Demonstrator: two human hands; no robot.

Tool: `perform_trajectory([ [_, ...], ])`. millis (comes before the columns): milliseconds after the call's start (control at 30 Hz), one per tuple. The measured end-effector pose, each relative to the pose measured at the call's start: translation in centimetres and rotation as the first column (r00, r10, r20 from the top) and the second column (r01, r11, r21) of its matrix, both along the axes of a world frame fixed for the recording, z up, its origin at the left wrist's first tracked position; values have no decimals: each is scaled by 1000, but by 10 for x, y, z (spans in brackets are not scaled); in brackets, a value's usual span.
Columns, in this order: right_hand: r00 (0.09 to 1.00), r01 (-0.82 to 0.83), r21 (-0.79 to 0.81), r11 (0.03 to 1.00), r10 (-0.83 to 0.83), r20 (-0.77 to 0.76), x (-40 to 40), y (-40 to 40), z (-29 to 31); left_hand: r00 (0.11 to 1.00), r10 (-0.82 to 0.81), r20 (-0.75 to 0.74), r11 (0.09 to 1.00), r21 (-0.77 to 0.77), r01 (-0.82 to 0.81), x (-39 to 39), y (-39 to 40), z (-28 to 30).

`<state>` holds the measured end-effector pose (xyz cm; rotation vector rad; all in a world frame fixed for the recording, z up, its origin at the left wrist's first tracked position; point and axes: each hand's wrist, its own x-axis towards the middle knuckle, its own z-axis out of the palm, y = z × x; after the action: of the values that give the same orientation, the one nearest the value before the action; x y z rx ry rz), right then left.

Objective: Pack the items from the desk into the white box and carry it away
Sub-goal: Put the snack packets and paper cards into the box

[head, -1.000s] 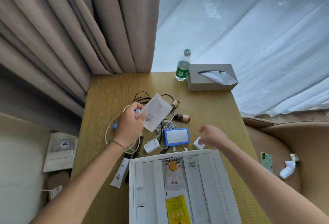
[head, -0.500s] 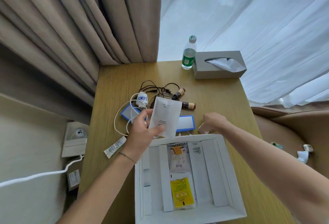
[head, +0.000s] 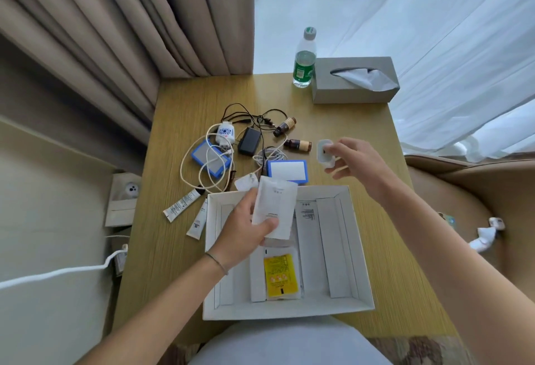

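1. Far left of the desk (head: 185, 251): two white tubes (head: 181, 207) lie just left of the white box (head: 357, 251), near its far-left corner.
2. Beyond them: a blue-edged pad (head: 212, 159) with a white cable (head: 188, 165) looped over it, and a white plug with a blue print (head: 225, 135) at its far edge.
3. Black adapter (head: 247, 140) just right of that plug, black leads trailing far.
4. Left hand (head: 244, 227) over the far-left part of the box, thumb and fingers pinching a white sachet (head: 275, 207) (held above the box, not set down).
5. Yellow packet (head: 280, 275) lies inside the box, near side.
6. Second blue-edged pad (head: 287, 170) just past the box's far wall; two brown bottles (head: 298, 144) lying down farther out.
7. Right hand (head: 356, 162) raised over the desk, fingers gripping a small white charger (head: 324, 152).
8. Far right: green-label bottle (head: 304, 60) upright, touching a grey tissue box (head: 354, 80).
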<state>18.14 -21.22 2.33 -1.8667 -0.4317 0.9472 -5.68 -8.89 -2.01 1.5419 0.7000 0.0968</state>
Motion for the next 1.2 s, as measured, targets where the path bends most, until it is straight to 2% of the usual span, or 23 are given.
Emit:
perform_trajectory([
  [167, 995, -71, 31, 997, 73, -63, -28, -22, 10, 972, -31, -232, 993, 105, 56, -10, -21, -23],
  [300, 989, -145, 9, 989, 145, -27, -46, -34, 5, 888, -95, -450, 973, 145, 178, -23, -32, -41],
  [400, 976, -215, -57, 975, 217, 19, -57, -39, -4, 834, -156, -530, 962, 109, 249, -29, -36, -51],
  [500, 925, -345, -159, 925, 364, 111, -68, -42, -15, 791, -203, -578, 929, 142, 342, -31, -41, -52],
  [633, 801, -477, -320, 818, 555, 224, -81, -45, -29, 782, -257, -568, 854, 245, 460, -33, -51, -54],
  [733, 717, -520, -432, 736, 652, 247, -90, -45, -40, 746, -290, -599, 763, 326, 558, -36, -55, -57],
  [1000, 438, -542, -683, 488, 859, 266, -108, -48, -69, 728, -180, -661, 559, 540, 629, -33, -54, -64],
  [1200, 117, -448, -848, 283, 959, 258, -123, -49, -82, 718, -133, -683, 546, 555, 628, -27, -60, -69],
])
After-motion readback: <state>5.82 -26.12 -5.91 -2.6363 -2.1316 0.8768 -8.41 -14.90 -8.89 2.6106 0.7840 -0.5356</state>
